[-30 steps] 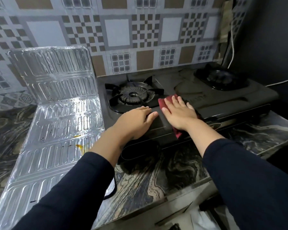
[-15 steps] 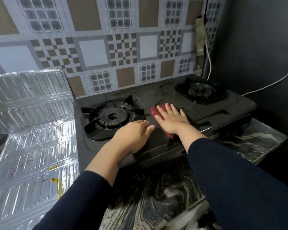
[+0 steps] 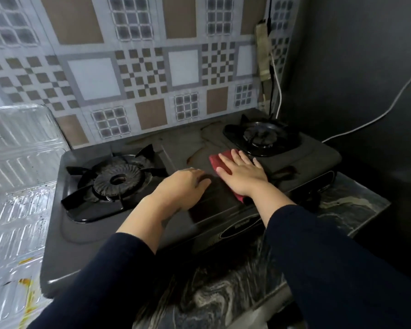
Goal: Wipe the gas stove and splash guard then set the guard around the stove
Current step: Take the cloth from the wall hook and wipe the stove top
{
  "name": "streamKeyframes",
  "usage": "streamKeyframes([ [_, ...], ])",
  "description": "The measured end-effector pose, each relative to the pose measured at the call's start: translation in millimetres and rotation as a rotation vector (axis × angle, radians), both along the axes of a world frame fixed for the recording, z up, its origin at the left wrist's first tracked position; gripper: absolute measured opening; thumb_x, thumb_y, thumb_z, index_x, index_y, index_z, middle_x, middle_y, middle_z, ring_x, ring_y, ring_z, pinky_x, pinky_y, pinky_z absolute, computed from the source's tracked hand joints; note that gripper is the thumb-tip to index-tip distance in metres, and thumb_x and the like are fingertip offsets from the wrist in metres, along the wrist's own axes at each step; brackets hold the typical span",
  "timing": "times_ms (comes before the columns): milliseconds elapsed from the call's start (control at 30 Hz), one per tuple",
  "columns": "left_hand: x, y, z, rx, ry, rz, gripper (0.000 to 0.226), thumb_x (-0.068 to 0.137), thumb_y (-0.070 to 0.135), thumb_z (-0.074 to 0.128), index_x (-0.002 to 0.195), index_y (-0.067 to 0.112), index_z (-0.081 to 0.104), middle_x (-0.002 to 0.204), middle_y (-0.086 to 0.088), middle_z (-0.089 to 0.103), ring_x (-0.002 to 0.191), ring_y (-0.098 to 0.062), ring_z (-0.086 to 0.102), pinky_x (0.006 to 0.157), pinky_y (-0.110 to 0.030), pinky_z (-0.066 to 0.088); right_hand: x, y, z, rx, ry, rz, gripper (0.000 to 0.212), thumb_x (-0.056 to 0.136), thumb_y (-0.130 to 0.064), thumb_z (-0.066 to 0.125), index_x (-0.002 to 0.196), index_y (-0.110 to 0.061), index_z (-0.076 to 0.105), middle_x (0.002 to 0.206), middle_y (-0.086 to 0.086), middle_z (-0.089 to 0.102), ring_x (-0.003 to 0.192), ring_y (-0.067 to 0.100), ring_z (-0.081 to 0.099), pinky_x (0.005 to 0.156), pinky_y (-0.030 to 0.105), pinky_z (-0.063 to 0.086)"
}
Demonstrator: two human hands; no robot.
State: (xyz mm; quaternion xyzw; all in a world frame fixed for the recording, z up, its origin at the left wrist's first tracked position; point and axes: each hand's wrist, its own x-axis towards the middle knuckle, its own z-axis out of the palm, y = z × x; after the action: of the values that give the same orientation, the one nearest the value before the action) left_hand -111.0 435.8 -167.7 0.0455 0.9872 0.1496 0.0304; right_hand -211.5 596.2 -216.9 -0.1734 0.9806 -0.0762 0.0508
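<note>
Right hand [image 3: 243, 173] has its fingers spread flat, pressing a red cloth [image 3: 217, 161] onto the gas stove [image 3: 180, 148] between the two burners. Left hand [image 3: 184, 186] rests loosely curled on the stovetop just beside it, holding nothing. Foil splash guard [image 3: 17, 198] lies off to the left, touching the stove's side.

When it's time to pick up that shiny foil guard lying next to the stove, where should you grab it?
Probably by its raised back panel, which leans against the tiled wall. Its rounded top edge stands free, so a grip from above, one hand at each top corner, looks easiest. The lower panels lie flat on the counter with yellow stains, leaving little to pinch there. The foil looks thin, so hold gently.
</note>
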Motion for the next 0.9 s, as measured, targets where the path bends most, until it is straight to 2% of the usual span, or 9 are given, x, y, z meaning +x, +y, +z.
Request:
streamKeyframes([
  [133, -21, 17, 0, -0.005, -0.055, -0.037, 0.048, 0.092, 0.044, 0.048, 0.137, 0.026, 0.047, 0.130, -0.005, 0.059, 0.119, -0.024, 0.053, 0.101, -0.040, 0.044, 7, 29, -5, -0.015, 0.060, 0.017, 0.056, 0.093, -0.065, 0.012, 0.146, -0.049, 0.005, 0.160, -0.011, -0.003, 0.147, 0.009, -0.004, 0.118, 0.039, 0.001],
  [200, -30, 27, 2, -0.114, -0.093, -0.072, 0.065, 0.085, 0.054, 0.053, 0.142, 0.029, 0.038, 0.141, -0.004, 0.049, 0.133, -0.024, 0.040, 0.110, -0.047, 0.034, 6, 56, -8, -0.015, 0.087, -0.034, 0.057, 0.092, -0.065, 0.013, 0.146, -0.048, 0.007, 0.160, -0.012, -0.001, 0.147, 0.009, -0.003, 0.118, 0.040, 0.001],
  [267, -36, 42, 4, -0.214, -0.103, -0.105, 0.081, 0.081, 0.062, 0.055, 0.148, 0.028, 0.026, 0.155, -0.001, 0.029, 0.146, -0.022, 0.017, 0.116, -0.054, 0.016, 3, 79, -10, -0.017, 0.109, -0.095, 0.059, 0.092, -0.064, 0.015, 0.147, -0.045, 0.010, 0.160, -0.011, 0.000, 0.147, 0.009, -0.003, 0.119, 0.040, 0.000],
  [333, -41, 56, 2, -0.236, -0.083, -0.126, 0.085, 0.080, 0.066, 0.052, 0.149, 0.028, 0.020, 0.159, 0.000, 0.016, 0.148, -0.020, 0.006, 0.117, -0.056, 0.008, -2, 97, -12, -0.028, 0.128, -0.153, 0.061, 0.091, -0.063, 0.017, 0.148, -0.041, 0.013, 0.161, -0.009, 0.002, 0.147, 0.011, -0.003, 0.119, 0.041, 0.000],
  [400, -45, 71, -4, -0.221, -0.050, -0.145, 0.079, 0.084, 0.065, 0.045, 0.149, 0.028, 0.020, 0.160, 0.002, 0.012, 0.148, -0.018, 0.003, 0.117, -0.056, 0.005, -9, 110, -12, -0.045, 0.125, -0.199, 0.062, 0.092, -0.062, 0.018, 0.149, -0.038, 0.013, 0.161, -0.007, 0.003, 0.147, 0.012, -0.004, 0.119, 0.042, -0.001],
  [567, -52, 103, -27, -0.239, 0.080, -0.134, 0.071, 0.091, 0.063, 0.029, 0.150, 0.026, 0.020, 0.161, 0.006, 0.009, 0.148, -0.013, -0.002, 0.117, -0.056, 0.000, -40, 137, -10, -0.051, 0.098, -0.345, 0.064, 0.092, -0.057, 0.019, 0.151, -0.030, 0.010, 0.161, -0.002, 0.002, 0.147, 0.016, -0.007, 0.118, 0.047, -0.005],
  [733, -59, 114, -33, -0.251, 0.027, -0.108, 0.076, 0.089, 0.066, 0.028, 0.151, 0.024, 0.017, 0.161, 0.006, 0.006, 0.148, -0.011, -0.003, 0.118, -0.053, -0.001, -85, 161, -5, 0.031, 0.031, -0.444, 0.064, 0.093, -0.051, 0.017, 0.151, -0.026, 0.006, 0.161, 0.000, -0.003, 0.147, 0.018, -0.010, 0.116, 0.052, -0.008],
  [900, -64, 115, -33, -0.247, 0.001, -0.075, 0.079, 0.086, 0.069, 0.030, 0.151, 0.026, 0.015, 0.160, 0.008, 0.007, 0.147, -0.009, 0.005, 0.119, -0.049, 0.003, -126, 184, 1, 0.088, -0.012, -0.417, 0.062, 0.095, -0.049, 0.014, 0.152, -0.027, 0.004, 0.161, -0.002, -0.007, 0.147, 0.019, -0.009, 0.117, 0.052, -0.007],
])
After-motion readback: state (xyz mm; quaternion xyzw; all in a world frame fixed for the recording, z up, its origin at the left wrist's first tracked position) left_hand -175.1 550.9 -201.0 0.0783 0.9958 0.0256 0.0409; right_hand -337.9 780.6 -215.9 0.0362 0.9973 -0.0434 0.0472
